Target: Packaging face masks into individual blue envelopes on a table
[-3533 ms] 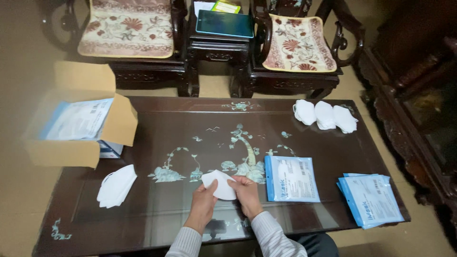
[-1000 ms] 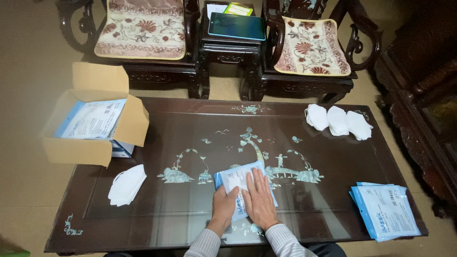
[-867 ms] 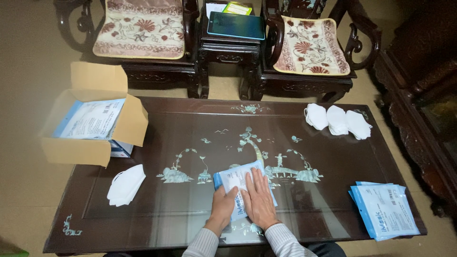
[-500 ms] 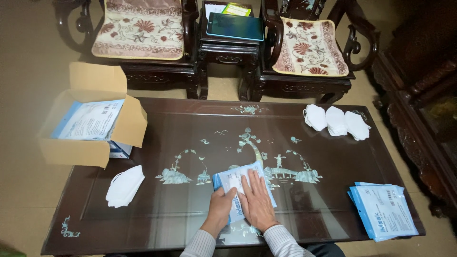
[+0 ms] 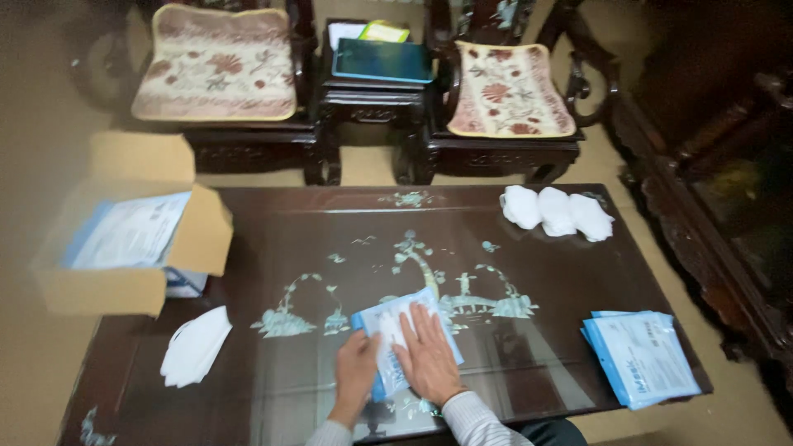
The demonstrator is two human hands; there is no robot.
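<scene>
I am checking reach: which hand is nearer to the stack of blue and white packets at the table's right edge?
Right. The right hand lies flat on the central packet, closer to the stack; the left hand is farther left.

Dark table (image 5: 314, 223), glossy top with pale inlay. Box (image 5: 124, 239) at left edge, overhanging, flaps open, packets inside. White mask stack (image 5: 196, 345) near left front. Blue-white pouch (image 5: 395, 326) at front centre, both hands flat on it. Three white masks (image 5: 555, 212) in row at far right. Pouch stack (image 5: 643, 357) at right front corner.
</scene>
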